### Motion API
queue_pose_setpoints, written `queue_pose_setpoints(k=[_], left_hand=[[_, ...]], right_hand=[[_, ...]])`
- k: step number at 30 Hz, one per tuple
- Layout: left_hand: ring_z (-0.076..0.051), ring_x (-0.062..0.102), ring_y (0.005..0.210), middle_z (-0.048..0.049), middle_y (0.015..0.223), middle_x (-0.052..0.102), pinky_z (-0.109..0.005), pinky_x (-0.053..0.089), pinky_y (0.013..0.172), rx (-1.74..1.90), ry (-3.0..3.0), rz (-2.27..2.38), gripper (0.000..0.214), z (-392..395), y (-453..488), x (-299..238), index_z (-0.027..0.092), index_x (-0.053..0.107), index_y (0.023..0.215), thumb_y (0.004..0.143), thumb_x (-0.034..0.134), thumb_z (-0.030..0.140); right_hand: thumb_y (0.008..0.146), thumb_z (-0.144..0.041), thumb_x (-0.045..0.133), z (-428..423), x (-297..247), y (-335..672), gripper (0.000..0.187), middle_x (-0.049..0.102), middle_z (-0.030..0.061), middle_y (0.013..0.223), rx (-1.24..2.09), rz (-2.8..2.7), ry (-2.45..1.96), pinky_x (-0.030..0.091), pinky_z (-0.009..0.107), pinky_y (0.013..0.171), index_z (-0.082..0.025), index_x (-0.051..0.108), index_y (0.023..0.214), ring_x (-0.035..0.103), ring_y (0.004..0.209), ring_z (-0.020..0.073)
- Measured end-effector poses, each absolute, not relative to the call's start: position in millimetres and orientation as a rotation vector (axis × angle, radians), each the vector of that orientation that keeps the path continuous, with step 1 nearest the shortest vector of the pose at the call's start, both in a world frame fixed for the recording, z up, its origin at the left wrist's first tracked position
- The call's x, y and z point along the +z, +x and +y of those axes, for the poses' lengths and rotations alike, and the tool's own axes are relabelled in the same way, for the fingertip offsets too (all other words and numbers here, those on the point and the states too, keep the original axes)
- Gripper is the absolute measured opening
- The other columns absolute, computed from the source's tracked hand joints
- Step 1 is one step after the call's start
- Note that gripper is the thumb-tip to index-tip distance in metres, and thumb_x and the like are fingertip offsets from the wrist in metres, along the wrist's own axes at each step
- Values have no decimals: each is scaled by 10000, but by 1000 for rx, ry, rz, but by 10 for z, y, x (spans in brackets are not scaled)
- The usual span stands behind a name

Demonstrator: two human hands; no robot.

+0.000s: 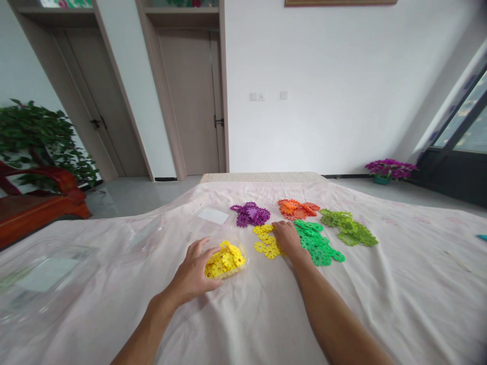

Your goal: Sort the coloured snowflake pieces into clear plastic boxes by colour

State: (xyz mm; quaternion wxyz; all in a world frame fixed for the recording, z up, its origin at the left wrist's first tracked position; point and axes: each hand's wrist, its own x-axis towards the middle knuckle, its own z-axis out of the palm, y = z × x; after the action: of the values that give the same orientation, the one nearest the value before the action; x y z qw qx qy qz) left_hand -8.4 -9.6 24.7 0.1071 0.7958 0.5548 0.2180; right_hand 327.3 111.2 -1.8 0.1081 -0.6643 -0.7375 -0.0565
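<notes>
My left hand is wrapped around the left side of a small clear plastic box, thumb in front and fingers behind. Yellow snowflake discs fill the box in a heap. To the right, my right hand rests at the edge of some loose yellow snowflake discs, with its fingers curled down. Whatever is under those fingertips is hidden. Green snowflake discs lie spread right beside that hand. Behind are a purple pile and an orange pile.
Light green discs lie farther right. Clear plastic containers with white labels, one behind the box and another at far left, sit on the wrinkled pale cloth. A wooden chair stands beyond the left side.
</notes>
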Motion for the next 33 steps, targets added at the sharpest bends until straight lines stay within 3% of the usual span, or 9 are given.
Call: queue_pose_setpoints(k=[12, 20, 26, 33], left_hand=[[-341, 288, 1393, -70, 1497, 336, -465, 318, 1134, 628, 2348, 1625, 741, -103, -93, 259, 337, 569, 1306, 595, 772, 370], [-328, 272, 1401, -86, 1492, 323, -463, 308, 1134, 615, 2346, 1634, 795, -110, -92, 257, 312, 526, 1350, 593, 767, 346], [-326, 309, 1375, -95, 1446, 382, -463, 313, 1131, 742, 2357, 1587, 833, -111, -84, 255, 280, 494, 1367, 582, 773, 301], [-302, 440, 1266, -89, 1349, 493, -452, 352, 1096, 841, 2305, 1515, 838, -172, -124, 414, 245, 444, 1382, 606, 755, 307]], right_hand=[[945, -131, 373, 1046, -95, 3354, 439, 681, 89, 1193, -189, -1858, -1883, 418, 292, 895, -212, 556, 1336, 597, 1082, 214], [987, -232, 409, 750, 101, 2888, 326, 719, 75, 919, -299, -1756, -1249, 471, 307, 765, -198, 641, 1212, 615, 829, 199], [993, -232, 412, 404, 315, 2359, 323, 704, 84, 1092, -90, -2077, -836, 487, 334, 847, -216, 597, 1258, 622, 954, 199], [1005, -283, 376, 554, 157, 2520, 317, 695, 81, 1127, 24, -1858, -1020, 462, 356, 938, -207, 627, 1183, 618, 1040, 199]])
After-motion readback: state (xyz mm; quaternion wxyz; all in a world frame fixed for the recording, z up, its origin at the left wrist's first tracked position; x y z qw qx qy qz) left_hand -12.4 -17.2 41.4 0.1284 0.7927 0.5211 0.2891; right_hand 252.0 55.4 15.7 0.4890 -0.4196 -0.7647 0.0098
